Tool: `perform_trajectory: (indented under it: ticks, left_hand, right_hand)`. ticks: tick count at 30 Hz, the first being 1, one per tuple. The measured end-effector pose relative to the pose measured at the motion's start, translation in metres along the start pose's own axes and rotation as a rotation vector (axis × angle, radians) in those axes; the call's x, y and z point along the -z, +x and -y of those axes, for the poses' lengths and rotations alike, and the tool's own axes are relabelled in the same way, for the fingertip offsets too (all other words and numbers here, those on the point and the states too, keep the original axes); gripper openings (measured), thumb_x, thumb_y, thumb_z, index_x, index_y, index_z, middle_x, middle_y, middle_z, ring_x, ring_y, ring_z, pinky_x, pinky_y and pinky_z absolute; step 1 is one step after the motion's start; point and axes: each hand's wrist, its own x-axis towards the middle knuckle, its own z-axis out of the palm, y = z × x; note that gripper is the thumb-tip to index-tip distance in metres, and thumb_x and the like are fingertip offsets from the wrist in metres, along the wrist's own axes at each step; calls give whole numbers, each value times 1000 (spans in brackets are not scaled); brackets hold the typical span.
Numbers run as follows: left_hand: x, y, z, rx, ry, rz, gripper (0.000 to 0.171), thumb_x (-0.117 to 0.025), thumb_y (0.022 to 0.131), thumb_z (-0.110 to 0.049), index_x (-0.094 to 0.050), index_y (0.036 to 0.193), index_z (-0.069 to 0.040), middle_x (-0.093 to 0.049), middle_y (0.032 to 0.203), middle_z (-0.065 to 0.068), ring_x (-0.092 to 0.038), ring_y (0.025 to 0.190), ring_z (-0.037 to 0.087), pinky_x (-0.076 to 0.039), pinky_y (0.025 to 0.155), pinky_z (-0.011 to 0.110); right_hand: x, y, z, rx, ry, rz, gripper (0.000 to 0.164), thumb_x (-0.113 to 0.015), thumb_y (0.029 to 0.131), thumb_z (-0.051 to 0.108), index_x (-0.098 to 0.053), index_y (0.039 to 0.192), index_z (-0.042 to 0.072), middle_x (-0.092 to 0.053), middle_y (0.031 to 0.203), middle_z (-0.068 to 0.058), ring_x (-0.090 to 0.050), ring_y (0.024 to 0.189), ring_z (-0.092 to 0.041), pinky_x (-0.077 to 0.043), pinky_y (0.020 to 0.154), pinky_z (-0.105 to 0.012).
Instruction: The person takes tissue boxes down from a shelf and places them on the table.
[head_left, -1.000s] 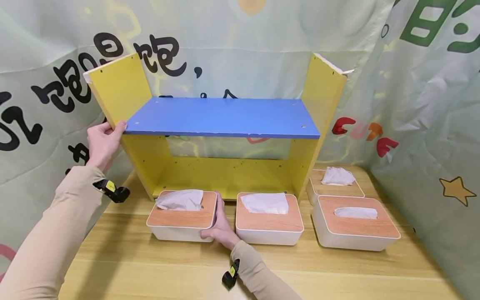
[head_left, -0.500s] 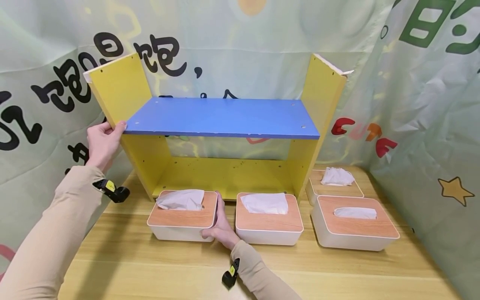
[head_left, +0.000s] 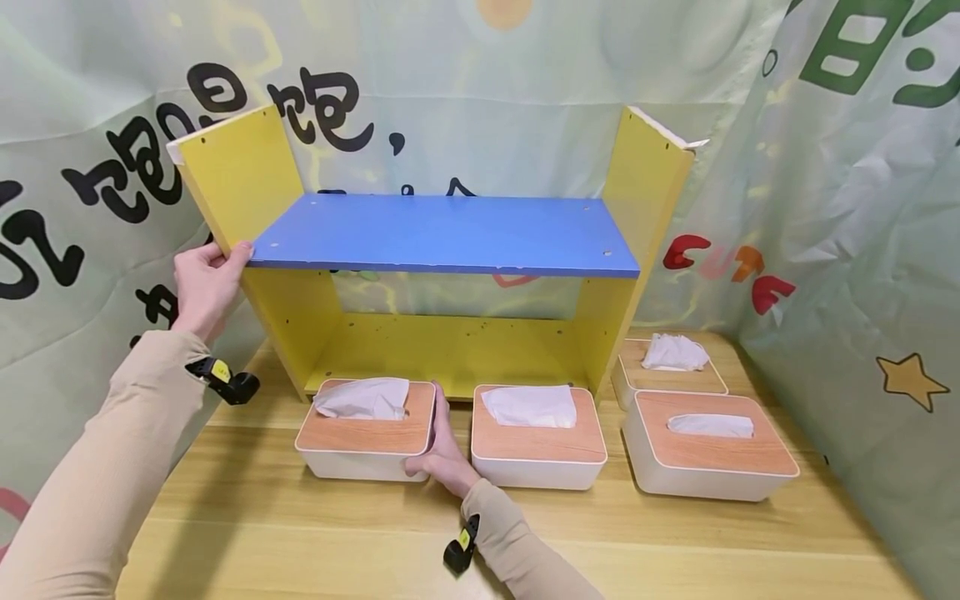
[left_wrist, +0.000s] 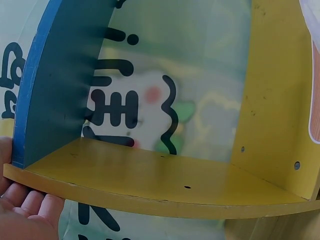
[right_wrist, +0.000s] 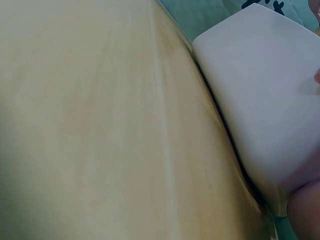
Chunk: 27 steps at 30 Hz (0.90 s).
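Observation:
In the head view my left hand [head_left: 207,287] grips the front edge of the left yellow side panel [head_left: 243,179] of a small shelf unit, where the blue shelf board [head_left: 450,233] meets it. The left wrist view shows its fingertips [left_wrist: 49,210] curled against the panel's outer face. My right hand [head_left: 446,458] holds the right end of a tissue box [head_left: 356,437] with a wood-look lid, thumb on the front wall and fingers along the side. That box rests on the table before the shelf. Its white wall [right_wrist: 260,100] fills the right of the right wrist view.
A second tissue box [head_left: 537,446] stands just right of my right hand. Two further boxes, a front one [head_left: 720,458] and a rear one [head_left: 673,379], sit at the right. The wooden table [head_left: 337,533] runs to a printed cloth backdrop [head_left: 480,75] behind and at both sides.
The held tissue box has shifted very slightly to the right. My left hand and the shelf unit stay where they were.

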Motion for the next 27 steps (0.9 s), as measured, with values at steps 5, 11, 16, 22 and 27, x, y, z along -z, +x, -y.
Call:
perform_trajectory:
  ticks: [5, 11, 16, 22, 27]
  left_hand:
    - [0, 0, -1, -1, -8, 1, 12, -66, 95, -25, -65, 85, -30, -63, 60, -30, -58, 62, -10, -41, 56, 10]
    - [-1, 0, 0, -1, -1, -5, 10, -66, 95, -25, -65, 87, -29, -63, 60, -30, -57, 62, -10, -41, 56, 10]
    - [-1, 0, 0, -2, 3, -9, 15, -66, 95, -26, -63, 82, -33, -62, 59, -31, -57, 62, -10, -40, 56, 10]
    - [-1, 0, -1, 3, 40, -10, 17, -65, 95, -28, -68, 106, -16, -61, 59, -32, -55, 62, -10, -39, 55, 11]
    - [-1, 1, -1, 8, 50, -8, 32, -65, 96, -28, -66, 118, -6, -61, 59, -33, -56, 63, -11, -39, 56, 11]
  right_hand:
    - [1, 1, 0, 4, 4, 16, 132, -64, 55, -15, 10, 161, 14, 0, 169, -14, -21, 149, -31, -15, 122, -41]
    - [1, 0, 1, 10, -10, 28, 134, -66, 55, -15, 11, 161, 12, 3, 169, -15, -17, 150, -32, -13, 122, -40]
    - [1, 1, 1, 3, -17, 23, 135, -67, 54, -16, 11, 161, 13, 4, 169, -15, -15, 151, -33, -10, 123, -45]
    - [0, 1, 0, -10, -12, 16, 136, -68, 55, -18, 11, 161, 14, 4, 170, -12, -16, 152, -31, -11, 123, -45]
    - [0, 0, 0, -1, -24, 15, 136, -68, 54, -17, 11, 161, 13, 4, 170, -14, -15, 152, -32, -9, 123, -48]
